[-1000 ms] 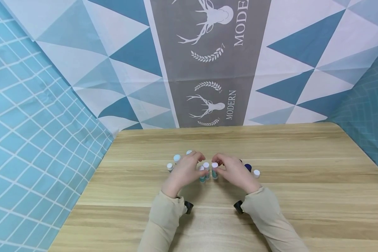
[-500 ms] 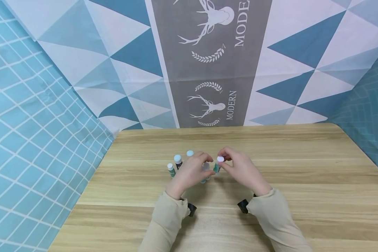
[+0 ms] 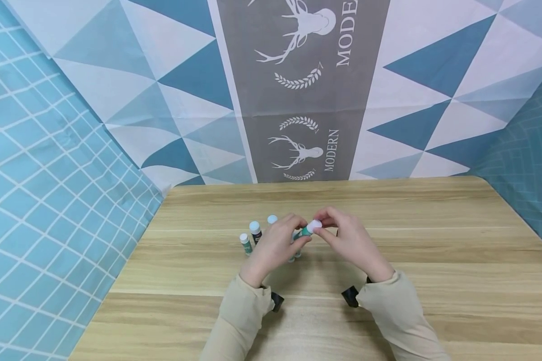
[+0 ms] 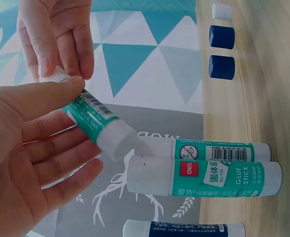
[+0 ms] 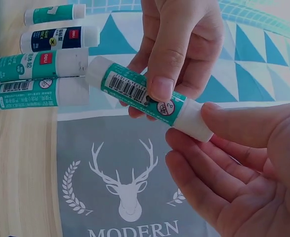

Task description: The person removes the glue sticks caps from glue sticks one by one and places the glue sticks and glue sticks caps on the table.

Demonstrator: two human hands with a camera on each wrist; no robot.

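A green-and-white glue stick [image 3: 303,232] is held tilted above the table between both hands. My left hand [image 3: 275,247] grips its green body, the thumb lying across the label in the right wrist view. My right hand [image 3: 353,245] pinches the white cap [image 5: 193,121] at the upper end between thumb and fingers. Close below the left hand stand two more green glue sticks [image 4: 209,177], upright and side by side, mostly covered by that hand in the head view.
Left of the left hand stand a small green glue stick [image 3: 246,244] and a navy one [image 3: 255,231]; another pale blue top [image 3: 272,219] shows behind. The left wrist view has two navy caps [image 4: 222,67] and a white cap [image 4: 222,12] on the table [image 3: 433,301].
My right hand has lifted the glue stick off the table and tilted it. My left hand has moved right and now grips its body.
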